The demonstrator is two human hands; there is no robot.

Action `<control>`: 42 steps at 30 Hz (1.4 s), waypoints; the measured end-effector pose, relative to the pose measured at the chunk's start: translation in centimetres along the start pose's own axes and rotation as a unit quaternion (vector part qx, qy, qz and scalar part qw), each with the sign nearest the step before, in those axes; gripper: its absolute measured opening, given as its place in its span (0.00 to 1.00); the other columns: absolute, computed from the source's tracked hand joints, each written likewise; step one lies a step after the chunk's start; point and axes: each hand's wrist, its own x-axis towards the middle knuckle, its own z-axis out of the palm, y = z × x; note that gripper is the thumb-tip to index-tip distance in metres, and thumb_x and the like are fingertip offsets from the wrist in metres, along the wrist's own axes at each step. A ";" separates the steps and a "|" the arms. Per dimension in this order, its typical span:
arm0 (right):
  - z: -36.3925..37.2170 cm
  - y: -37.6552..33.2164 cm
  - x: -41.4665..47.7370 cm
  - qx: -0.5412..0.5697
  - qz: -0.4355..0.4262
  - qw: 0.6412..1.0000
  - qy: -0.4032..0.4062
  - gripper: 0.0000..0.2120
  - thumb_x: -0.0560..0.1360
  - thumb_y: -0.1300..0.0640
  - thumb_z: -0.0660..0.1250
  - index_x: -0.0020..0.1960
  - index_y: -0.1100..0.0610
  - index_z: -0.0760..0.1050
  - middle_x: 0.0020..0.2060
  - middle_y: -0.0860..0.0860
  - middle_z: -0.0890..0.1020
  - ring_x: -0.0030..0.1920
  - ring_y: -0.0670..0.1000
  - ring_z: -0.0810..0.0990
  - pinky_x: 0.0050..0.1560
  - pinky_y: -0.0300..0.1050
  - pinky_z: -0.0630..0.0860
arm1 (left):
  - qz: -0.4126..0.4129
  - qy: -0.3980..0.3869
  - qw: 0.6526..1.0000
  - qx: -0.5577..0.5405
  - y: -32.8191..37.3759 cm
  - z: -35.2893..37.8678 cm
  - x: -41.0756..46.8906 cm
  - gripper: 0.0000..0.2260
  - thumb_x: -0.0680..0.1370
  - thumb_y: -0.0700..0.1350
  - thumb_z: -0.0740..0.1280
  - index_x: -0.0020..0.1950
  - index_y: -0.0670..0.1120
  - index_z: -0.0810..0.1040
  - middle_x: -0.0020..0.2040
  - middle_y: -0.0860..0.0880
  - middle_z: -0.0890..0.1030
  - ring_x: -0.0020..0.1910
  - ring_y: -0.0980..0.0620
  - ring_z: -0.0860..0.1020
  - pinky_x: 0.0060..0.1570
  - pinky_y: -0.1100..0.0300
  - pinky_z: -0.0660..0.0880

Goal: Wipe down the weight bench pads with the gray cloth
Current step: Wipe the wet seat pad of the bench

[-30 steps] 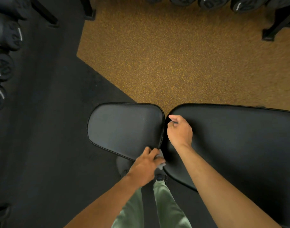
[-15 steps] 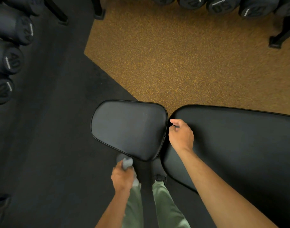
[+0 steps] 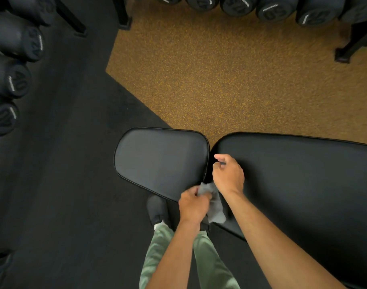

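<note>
Gray cloth (image 3: 212,202) bunched in left hand (image 3: 194,204), beside right hand (image 3: 228,176).

Both pads (image 3: 161,159) lie bare; the narrow gap (image 3: 210,155) between them is blocked near by both hands (image 3: 228,176).

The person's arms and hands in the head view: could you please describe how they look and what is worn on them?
Both forearms are bare, with no sleeves in view. The left hand and right hand carry no gloves, and no watch, bracelet or ring shows on the wrists or fingers. Below them, light green trousers and a dark shoe are visible.
</note>
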 end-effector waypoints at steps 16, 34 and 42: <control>-1.5 -3.3 0.0 0.323 0.134 0.883 -0.313 0.16 0.84 0.47 0.62 0.60 0.56 0.82 0.52 0.56 0.87 0.49 0.55 0.87 0.45 0.50 0.83 | 0.281 -0.023 0.954 0.104 5.3 -5.3 3.1 0.32 0.69 0.48 0.81 0.70 0.62 0.74 0.62 0.57 0.80 0.61 0.57 0.80 0.60 0.60 0.77; -2.0 -0.8 3.9 0.134 0.083 0.984 -0.078 0.11 0.72 0.44 0.62 0.47 0.41 0.83 0.42 0.42 0.87 0.46 0.48 0.86 0.54 0.56 0.83 | 0.327 0.167 0.880 0.301 8.0 4.6 9.0 0.11 0.82 0.44 0.65 0.64 0.51 0.78 0.63 0.44 0.73 0.58 0.41 0.77 0.52 0.47 0.77; -2.2 -0.9 4.7 0.131 0.095 0.987 -0.009 0.11 0.74 0.48 0.61 0.48 0.43 0.82 0.45 0.42 0.86 0.50 0.50 0.85 0.60 0.55 0.79 | 0.388 0.125 0.872 0.272 5.0 1.5 5.2 0.16 0.75 0.44 0.73 0.63 0.52 0.81 0.57 0.47 0.77 0.48 0.42 0.82 0.45 0.49 0.82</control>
